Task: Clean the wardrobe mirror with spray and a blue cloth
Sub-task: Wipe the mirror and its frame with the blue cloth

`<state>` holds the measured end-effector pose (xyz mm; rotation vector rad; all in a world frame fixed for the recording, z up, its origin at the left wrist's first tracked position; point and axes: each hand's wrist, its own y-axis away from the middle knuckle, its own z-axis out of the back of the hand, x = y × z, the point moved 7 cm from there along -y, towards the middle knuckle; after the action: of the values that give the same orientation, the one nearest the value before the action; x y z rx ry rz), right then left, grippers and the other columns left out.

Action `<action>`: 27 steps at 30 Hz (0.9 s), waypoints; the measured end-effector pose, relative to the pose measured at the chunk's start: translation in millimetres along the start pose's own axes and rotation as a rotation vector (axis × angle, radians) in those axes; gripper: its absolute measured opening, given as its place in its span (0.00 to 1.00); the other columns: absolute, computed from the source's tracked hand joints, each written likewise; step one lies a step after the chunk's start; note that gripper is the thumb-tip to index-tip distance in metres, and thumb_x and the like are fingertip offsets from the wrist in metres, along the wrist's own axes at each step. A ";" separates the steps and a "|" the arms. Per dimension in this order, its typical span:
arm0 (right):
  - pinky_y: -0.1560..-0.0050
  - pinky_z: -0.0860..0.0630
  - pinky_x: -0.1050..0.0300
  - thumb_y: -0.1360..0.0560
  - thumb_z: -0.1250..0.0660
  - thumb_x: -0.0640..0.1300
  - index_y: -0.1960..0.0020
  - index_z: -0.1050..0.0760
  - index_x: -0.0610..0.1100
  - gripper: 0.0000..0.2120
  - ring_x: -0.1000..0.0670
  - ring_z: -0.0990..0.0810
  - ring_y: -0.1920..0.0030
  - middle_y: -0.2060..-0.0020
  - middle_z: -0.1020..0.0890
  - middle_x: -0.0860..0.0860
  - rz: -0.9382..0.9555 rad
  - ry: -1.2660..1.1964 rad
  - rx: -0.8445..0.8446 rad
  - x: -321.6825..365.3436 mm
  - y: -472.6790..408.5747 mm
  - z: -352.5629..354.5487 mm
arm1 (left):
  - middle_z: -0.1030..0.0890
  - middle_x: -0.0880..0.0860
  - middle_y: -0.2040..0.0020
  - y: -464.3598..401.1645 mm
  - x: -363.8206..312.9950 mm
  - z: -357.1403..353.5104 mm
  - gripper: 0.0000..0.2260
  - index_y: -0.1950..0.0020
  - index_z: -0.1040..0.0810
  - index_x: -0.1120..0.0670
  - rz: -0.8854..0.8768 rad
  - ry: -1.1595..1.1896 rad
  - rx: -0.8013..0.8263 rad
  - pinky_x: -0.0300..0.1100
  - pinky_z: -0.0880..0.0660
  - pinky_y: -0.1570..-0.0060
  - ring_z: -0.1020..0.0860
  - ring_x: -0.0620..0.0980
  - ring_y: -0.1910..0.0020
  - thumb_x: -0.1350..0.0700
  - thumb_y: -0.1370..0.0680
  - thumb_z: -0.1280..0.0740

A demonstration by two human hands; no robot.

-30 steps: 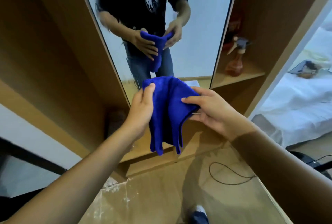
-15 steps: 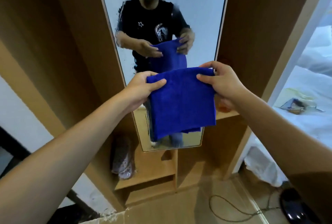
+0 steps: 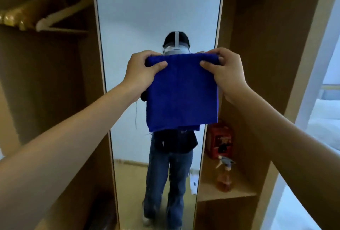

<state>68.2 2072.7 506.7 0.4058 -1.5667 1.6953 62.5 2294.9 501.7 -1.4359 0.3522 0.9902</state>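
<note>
Head view: a person faces a tall wardrobe mirror (image 3: 158,17), both arms raised
Fingers: left fingers (image 3: 158,64) and right fingers (image 3: 207,63) curl over the top edge of a folded blue cloth (image 3: 181,93), thumbs in front, pinching its two upper corners
Hands: left hand (image 3: 141,71) and right hand (image 3: 227,75) hold the cloth flat, hanging square before the mirror's middle; contact with the glass cannot be told
Arms: both reach forward and up, almost straight
Spray bottle (image 3: 224,174): on the wardrobe shelf (image 3: 239,192) at the mirror's lower right edge, untouched
Step, judged: cloth readied, wiping about to begin
Next move: press cloth onto glass and stroke evenly
</note>
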 end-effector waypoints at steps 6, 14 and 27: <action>0.45 0.20 0.52 0.23 0.31 0.40 0.46 0.28 0.49 0.09 0.52 0.20 0.46 0.46 0.20 0.50 0.093 -0.060 -0.159 27.9 -53.9 12.9 | 0.22 0.45 0.55 -54.2 -55.8 -2.5 0.05 0.47 0.20 0.55 -0.199 -0.133 -0.135 0.39 0.24 0.50 0.25 0.42 0.56 0.58 0.22 0.31; 0.46 0.24 0.61 0.22 0.33 0.41 0.43 0.27 0.46 0.09 0.56 0.23 0.48 0.50 0.22 0.55 0.277 -0.048 -0.362 71.1 -112.9 24.9 | 0.22 0.50 0.44 -116.9 -107.8 -4.0 0.08 0.41 0.22 0.54 -0.427 -0.349 -0.326 0.36 0.31 0.51 0.27 0.44 0.49 0.56 0.20 0.35; 0.45 0.30 0.58 0.21 0.38 0.40 0.41 0.27 0.43 0.09 0.48 0.30 0.42 0.41 0.26 0.47 0.552 0.403 -0.572 76.6 -150.7 7.8 | 0.25 0.57 0.37 -148.8 -103.9 -27.0 0.14 0.36 0.26 0.56 -0.754 -0.735 -0.577 0.46 0.30 0.39 0.28 0.56 0.39 0.53 0.19 0.37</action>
<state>124.2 2080.9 666.2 -0.6721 -1.8434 1.4752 121.4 2257.3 671.3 -1.4006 -1.0173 0.9251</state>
